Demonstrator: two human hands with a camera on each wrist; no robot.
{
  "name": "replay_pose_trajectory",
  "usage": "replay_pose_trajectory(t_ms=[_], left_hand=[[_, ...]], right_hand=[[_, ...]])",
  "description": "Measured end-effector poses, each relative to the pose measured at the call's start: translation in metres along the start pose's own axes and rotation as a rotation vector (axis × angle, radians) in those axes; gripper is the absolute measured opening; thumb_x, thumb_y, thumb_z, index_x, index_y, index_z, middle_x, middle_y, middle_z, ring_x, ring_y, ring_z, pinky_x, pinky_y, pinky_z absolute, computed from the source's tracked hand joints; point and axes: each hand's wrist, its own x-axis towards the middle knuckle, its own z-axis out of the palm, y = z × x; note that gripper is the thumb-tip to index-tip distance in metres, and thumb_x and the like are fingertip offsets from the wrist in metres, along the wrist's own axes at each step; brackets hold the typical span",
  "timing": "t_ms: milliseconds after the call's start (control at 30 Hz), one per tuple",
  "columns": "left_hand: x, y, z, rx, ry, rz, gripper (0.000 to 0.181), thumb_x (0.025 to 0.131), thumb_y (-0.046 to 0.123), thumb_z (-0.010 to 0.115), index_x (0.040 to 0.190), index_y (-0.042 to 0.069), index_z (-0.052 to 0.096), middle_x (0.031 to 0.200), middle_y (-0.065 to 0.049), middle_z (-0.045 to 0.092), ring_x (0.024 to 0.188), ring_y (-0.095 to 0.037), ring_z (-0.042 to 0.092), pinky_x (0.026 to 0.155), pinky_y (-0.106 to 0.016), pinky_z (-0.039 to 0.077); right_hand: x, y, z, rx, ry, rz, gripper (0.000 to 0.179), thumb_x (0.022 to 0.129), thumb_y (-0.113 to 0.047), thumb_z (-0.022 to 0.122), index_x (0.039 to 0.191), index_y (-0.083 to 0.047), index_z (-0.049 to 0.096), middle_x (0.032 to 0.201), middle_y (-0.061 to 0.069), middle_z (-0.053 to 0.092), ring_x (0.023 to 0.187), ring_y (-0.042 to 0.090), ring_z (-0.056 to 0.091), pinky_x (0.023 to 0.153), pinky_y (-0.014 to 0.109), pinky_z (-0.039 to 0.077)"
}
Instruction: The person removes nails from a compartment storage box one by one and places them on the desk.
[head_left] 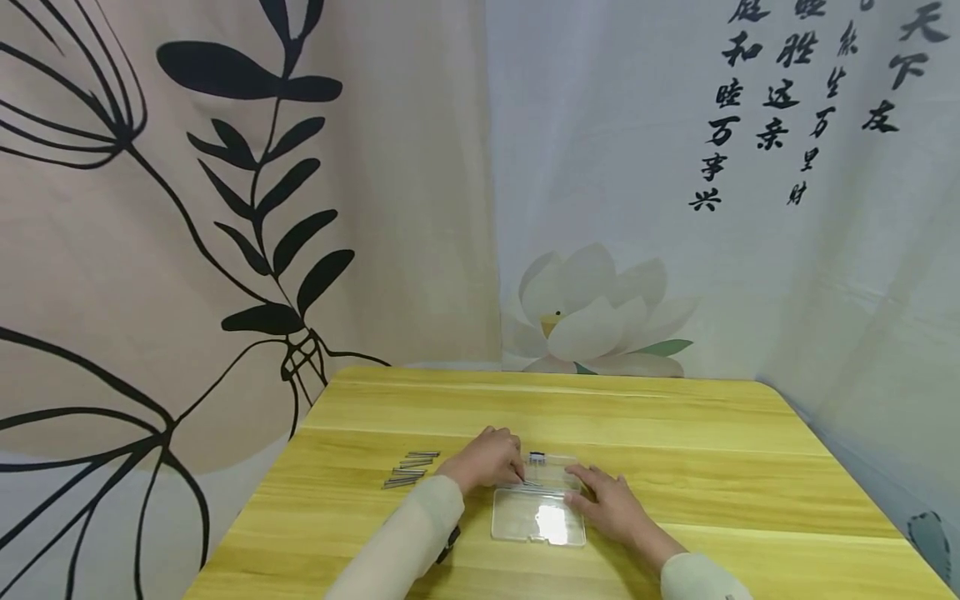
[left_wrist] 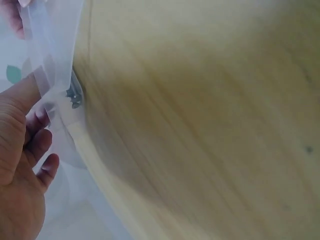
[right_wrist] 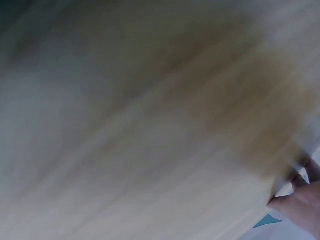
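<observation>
A clear plastic box (head_left: 517, 525) lies opened out on the wooden table, its two halves front and back. Over the hinge side, my left hand (head_left: 483, 460) reaches in from the left and pinches a thin metal rod (head_left: 531, 483) at its fingertips. Small grey metal pieces (left_wrist: 75, 96) show through the clear plastic beside the left hand (left_wrist: 22, 145) in the left wrist view. My right hand (head_left: 617, 504) holds the box's right side, thumb near the front half and a finger at the back half. Only part of the right hand (right_wrist: 302, 200) appears in the right wrist view.
Several thin metal rods (head_left: 411, 468) lie in a loose row left of the box. A small dark-and-white piece (head_left: 537, 457) sits at the box's back half. The wooden table (head_left: 675, 433) runs back to a printed curtain (head_left: 420, 208).
</observation>
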Motion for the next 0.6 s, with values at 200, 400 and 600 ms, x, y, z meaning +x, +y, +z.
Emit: replay_pose_trajectory(t_ms=[200, 400, 600], left_hand=[[0.0065, 0.0063, -0.0035, 0.076, -0.010, 0.077, 0.005, 0.088, 0.031, 0.077, 0.089, 0.034, 0.081, 0.088, 0.019, 0.061, 0.082, -0.003, 0.048, 0.078, -0.025, 0.037], [0.0099, 0.0077, -0.0005, 0.096, -0.013, 0.072, 0.010, 0.089, 0.026, 0.075, 0.086, 0.033, 0.081, 0.089, 0.018, 0.062, 0.084, -0.004, 0.049, 0.080, -0.025, 0.039], [0.0087, 0.0065, 0.0044, 0.069, -0.006, 0.052, 0.004, 0.088, 0.030, 0.077, 0.087, 0.032, 0.081, 0.089, 0.018, 0.061, 0.084, -0.003, 0.049, 0.084, -0.026, 0.041]], right_hand=[[-0.0007, 0.0004, -0.0010, 0.000, 0.002, 0.003, 0.047, 0.096, -0.032, 0.066, 0.137, -0.010, 0.059, 0.141, 0.018, 0.053, 0.134, 0.048, 0.040, 0.106, 0.073, 0.013], [0.0006, 0.0032, 0.0005, 0.004, -0.003, 0.010, 0.046, 0.097, -0.031, 0.065, 0.138, -0.011, 0.059, 0.143, 0.017, 0.052, 0.135, 0.047, 0.039, 0.106, 0.073, 0.013], [0.0019, 0.0037, 0.0020, 0.008, -0.013, 0.014, 0.047, 0.097, -0.033, 0.065, 0.138, -0.012, 0.058, 0.144, 0.015, 0.052, 0.136, 0.046, 0.038, 0.107, 0.073, 0.011]])
